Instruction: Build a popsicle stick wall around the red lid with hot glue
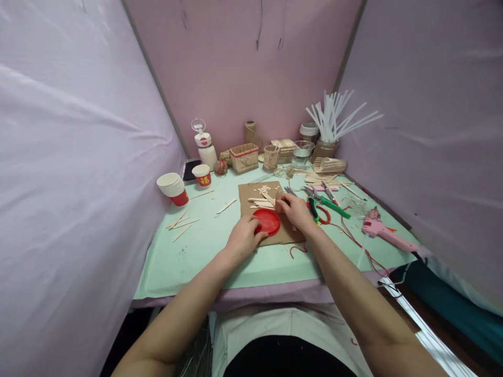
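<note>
A shallow round red lid (268, 223) lies on a sheet of brown cardboard (271, 240). My left hand (244, 236) grips its left rim, the thumb along the near edge and the fingers over the far side. Just right of the lid, my right hand (296, 210) is closed with its fingertips on a small brown piece (279, 201); its exact kind is too small to tell. Behind the lid, wooden sticks (262, 203) and pale cut bits (264, 189) lie on the cardboard.
Scissors (324, 213), green-handled pliers (334, 206) and a pink glue gun (387, 234) with red cord lie to the right. Paper cups (173, 188) and loose sticks (181, 224) are at left. A bottle (206, 152), a basket (244, 158) and white glue sticks (334, 118) stand behind.
</note>
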{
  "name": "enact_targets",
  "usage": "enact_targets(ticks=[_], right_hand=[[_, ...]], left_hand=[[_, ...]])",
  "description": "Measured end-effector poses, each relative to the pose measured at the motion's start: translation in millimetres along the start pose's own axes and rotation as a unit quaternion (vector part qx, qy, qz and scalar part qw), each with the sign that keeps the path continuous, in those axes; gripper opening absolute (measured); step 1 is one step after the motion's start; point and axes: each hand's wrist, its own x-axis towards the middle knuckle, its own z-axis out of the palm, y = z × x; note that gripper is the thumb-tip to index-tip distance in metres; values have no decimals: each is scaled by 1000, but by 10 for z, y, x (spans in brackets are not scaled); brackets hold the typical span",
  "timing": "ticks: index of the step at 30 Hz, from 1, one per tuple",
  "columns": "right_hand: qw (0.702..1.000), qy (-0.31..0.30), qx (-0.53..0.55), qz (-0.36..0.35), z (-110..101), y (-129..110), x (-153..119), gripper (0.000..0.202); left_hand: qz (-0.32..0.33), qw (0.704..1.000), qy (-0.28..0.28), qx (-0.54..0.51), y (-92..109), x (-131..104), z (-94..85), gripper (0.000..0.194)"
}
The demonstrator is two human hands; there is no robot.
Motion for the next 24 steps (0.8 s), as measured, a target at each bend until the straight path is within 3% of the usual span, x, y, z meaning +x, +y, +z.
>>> enact_targets(ticks=[10, 14, 18, 22, 24], right_hand=[[999, 24, 33, 3, -11, -34, 27, 19], [997, 50, 51, 9, -76, -134, -48, 22], [997, 4, 83, -6, -83, -277, -145, 25], [993, -54, 101, -21, -6, -374, -247, 23], [991, -71, 107, -24, 41, -399, -292, 21]], left_hand=[[-2, 1000, 23, 0, 2, 82, 102, 18], [9, 997, 69, -34, -21, 41, 95, 25], [-5, 981, 129, -144, -19, 15, 6, 23], [-63, 945, 94, -306, 3, 18, -43, 30], [-81, 935, 73, -336, 14, 21, -37, 37]])
